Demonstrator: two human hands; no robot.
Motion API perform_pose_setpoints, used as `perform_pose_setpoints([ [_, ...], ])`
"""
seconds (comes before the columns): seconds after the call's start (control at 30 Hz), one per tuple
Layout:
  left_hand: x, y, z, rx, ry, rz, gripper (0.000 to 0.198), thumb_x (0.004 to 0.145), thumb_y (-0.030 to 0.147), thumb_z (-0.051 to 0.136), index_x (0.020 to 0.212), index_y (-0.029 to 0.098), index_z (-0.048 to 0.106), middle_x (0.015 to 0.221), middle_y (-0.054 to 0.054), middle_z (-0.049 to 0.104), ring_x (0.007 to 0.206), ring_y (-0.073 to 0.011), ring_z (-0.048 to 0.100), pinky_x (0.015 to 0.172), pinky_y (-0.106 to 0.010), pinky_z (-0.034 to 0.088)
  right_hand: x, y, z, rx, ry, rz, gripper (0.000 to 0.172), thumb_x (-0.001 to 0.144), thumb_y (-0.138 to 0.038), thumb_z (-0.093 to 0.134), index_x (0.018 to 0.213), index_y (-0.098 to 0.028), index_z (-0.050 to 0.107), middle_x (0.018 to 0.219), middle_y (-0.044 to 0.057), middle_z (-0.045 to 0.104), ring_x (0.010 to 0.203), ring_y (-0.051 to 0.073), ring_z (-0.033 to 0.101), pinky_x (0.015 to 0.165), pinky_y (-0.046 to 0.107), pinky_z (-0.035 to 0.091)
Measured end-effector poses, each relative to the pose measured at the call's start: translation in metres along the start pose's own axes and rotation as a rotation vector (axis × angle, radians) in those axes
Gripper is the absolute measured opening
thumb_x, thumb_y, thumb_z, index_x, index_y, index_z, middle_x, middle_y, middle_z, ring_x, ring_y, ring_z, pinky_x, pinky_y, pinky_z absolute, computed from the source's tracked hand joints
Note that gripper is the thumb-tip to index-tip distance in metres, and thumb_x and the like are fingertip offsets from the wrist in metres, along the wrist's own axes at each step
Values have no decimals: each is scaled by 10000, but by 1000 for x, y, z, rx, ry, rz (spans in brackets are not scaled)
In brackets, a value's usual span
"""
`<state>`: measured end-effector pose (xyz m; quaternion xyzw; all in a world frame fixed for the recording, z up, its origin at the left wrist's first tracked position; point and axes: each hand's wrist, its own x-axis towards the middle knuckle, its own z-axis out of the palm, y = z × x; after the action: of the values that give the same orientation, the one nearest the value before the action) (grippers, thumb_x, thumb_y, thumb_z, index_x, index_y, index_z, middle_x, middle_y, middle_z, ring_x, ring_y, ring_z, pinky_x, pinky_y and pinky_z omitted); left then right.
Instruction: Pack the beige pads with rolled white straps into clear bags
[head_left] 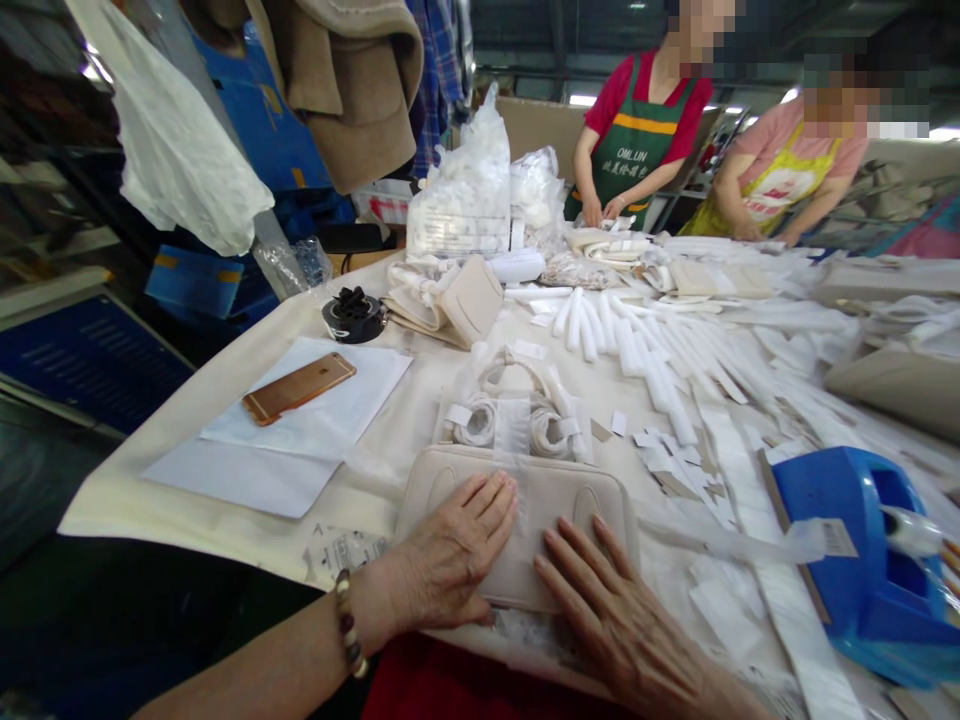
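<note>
A beige handbag (pixel 517 580) lies flat at the table's near edge, in front of me. My left hand (pixel 454 545) rests on its left part, fingers together and stretched toward a strip of clear tape (pixel 514 425) at the bag's top. On the right part of the bag, my right hand (pixel 607 600) lies flat with its fingers spread. Beyond the bag's top edge sit wrapped handles (pixel 510 375) and two coiled straps, the left coil (pixel 475 422) and the right coil (pixel 549 430), in clear plastic. Neither hand grips anything.
A blue tape dispenser (pixel 847 560) stands at the right. Left of the bag, a phone (pixel 300 388) lies on white paper sheets (pixel 247 480). White rolled tubes (pixel 645 350), paper tags (pixel 675 465) and another beige bag (pixel 472 300) cover the table farther off. Two people work behind it.
</note>
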<state>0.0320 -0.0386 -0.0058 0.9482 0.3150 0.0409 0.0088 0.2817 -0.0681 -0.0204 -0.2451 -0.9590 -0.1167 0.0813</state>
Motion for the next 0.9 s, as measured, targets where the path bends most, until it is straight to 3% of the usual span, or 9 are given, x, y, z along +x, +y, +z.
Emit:
perform_pose_setpoints([
  [0.13,3,1,-9,12,-42,-6,945,667,498,685,1342,-72,347,1412,-310,335,1341,-386,297,1130,-450,241,13,-5,-14,-103,-11,-40,504,832,-158,506,1332,-112,465,1291,195,569,1200,380,511,897,549,485],
  [0.27,6,3,-13,52,-38,-20,929,681,541,630,1326,-75,367,1391,-322,357,1319,-392,334,1120,-445,252,22,-3,-22,-59,21,-33,481,814,-187,532,1287,-104,496,1212,203,620,1138,360,568,897,508,506],
  [0.47,10,19,-3,278,-2,-27,747,681,241,522,1291,-148,336,1340,-404,343,1271,-479,356,1048,-568,280,12,2,-21,13,57,-3,483,773,-74,454,1251,-94,519,1229,177,614,1173,324,546,953,499,477],
  [0.57,10,23,-1,279,-3,-37,744,670,239,510,1280,-152,344,1336,-407,345,1264,-484,362,1042,-573,278,-1,-10,-20,28,80,-58,439,841,-73,381,1256,-91,526,1266,131,605,1201,266,523,1007,460,433],
  [0.67,10,22,-2,229,-35,-51,750,662,247,513,1287,-134,348,1355,-386,342,1281,-464,351,1055,-556,270,-10,-29,-18,33,98,-101,385,941,-156,312,1231,-151,566,1186,35,667,1106,179,576,1029,356,409],
  [0.9,10,15,-5,143,-36,-50,779,640,247,539,1283,-139,329,1352,-390,338,1285,-449,347,1085,-528,236,-11,-55,6,-48,232,13,393,965,-181,278,1121,-208,638,1084,-27,707,1027,144,604,1110,347,299],
])
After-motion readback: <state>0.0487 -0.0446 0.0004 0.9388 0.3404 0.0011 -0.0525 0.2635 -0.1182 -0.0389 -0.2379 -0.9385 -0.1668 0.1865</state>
